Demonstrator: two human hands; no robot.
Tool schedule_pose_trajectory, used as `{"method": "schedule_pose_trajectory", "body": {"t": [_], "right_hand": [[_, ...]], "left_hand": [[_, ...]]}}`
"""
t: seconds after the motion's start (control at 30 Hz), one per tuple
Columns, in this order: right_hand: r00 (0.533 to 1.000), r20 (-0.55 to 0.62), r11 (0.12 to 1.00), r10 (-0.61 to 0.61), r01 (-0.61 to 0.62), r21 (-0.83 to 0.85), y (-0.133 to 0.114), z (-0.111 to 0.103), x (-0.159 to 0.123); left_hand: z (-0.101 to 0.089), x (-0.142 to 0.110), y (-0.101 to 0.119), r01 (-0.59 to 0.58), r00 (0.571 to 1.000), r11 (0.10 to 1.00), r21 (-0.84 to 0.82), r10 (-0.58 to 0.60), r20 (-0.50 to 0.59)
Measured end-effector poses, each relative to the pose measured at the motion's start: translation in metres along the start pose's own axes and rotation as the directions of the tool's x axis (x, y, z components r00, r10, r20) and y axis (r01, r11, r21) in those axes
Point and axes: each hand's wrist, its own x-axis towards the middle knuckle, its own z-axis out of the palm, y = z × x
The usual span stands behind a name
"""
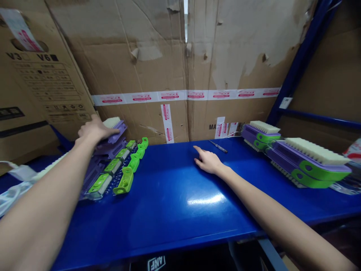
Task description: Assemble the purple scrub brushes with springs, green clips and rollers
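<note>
At the left, my left hand point(93, 130) is closed over the far end of a stack, its thumb lying across a purple brush piece point(120, 131) with a cream pad; part of its grip is hidden. Beside the stack runs a row of green-topped clear blocks point(113, 165), and right of that a line of loose bright green end caps point(134, 162). My right hand point(207, 160) is over the middle of the blue table point(169, 210), index finger stretched out and nothing in it. A thin screwdriver point(218, 146) lies just beyond it.
Purple and green brushes with cream pads point(317, 150) stand stacked at the right. Cardboard sheets point(141, 67) wall off the back. A large carton point(42, 86) stands at the left, near a white plug point(24, 172). A blue rack post point(299, 60) rises at the right.
</note>
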Motion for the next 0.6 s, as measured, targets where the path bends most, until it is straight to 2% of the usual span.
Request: {"method": "schedule_pose_trajectory", "body": {"t": [0.03,0.07,0.13,0.2,0.27,0.33,0.43,0.47,0.53,0.6], "right_hand": [[1.000,0.000,1.000,0.000,0.000,0.000,0.000,0.000,0.000],[1.000,-0.002,1.000,0.001,-0.001,0.001,0.000,0.000,0.000],[1.000,-0.006,1.000,-0.001,0.001,0.005,0.001,0.000,0.000],[1.000,-0.008,1.000,-0.005,0.005,0.016,0.001,0.001,0.000],[1.000,-0.019,0.999,-0.008,0.009,0.037,0.001,0.001,-0.001],[0.997,-0.078,0.998,0.002,0.003,0.067,0.001,0.001,-0.001],[0.968,-0.251,0.993,0.031,0.000,0.121,0.001,0.000,0.000],[0.951,-0.307,0.991,0.033,0.010,0.137,0.001,-0.001,0.000],[0.923,-0.385,0.986,0.015,0.051,0.160,0.004,-0.001,0.001],[0.909,-0.415,0.979,-0.033,0.114,0.172,0.007,0.001,0.003]], "left_hand": [[-0.006,-0.004,0.008,0.002,1.000,1.000,-0.031,-0.002,-0.001],[-0.011,-0.009,0.017,-0.045,0.999,0.997,-0.060,0.045,0.008],[-0.018,-0.023,0.037,-0.198,0.979,0.973,-0.123,0.202,0.026],[-0.016,-0.040,0.059,-0.329,0.942,0.928,-0.176,0.336,0.013],[-0.005,-0.060,0.081,-0.437,0.894,0.877,-0.199,0.448,0.014],[0.013,-0.080,0.101,-0.554,0.805,0.792,-0.256,0.588,0.079],[0.046,-0.104,0.124,-0.689,0.610,0.609,-0.393,0.780,0.138],[0.056,-0.111,0.130,-0.716,0.567,0.562,-0.415,0.814,0.126],[0.072,-0.122,0.138,-0.738,0.512,0.488,-0.467,0.855,0.083],[0.083,-0.130,0.143,-0.741,0.457,0.411,-0.531,0.888,0.049]]}}
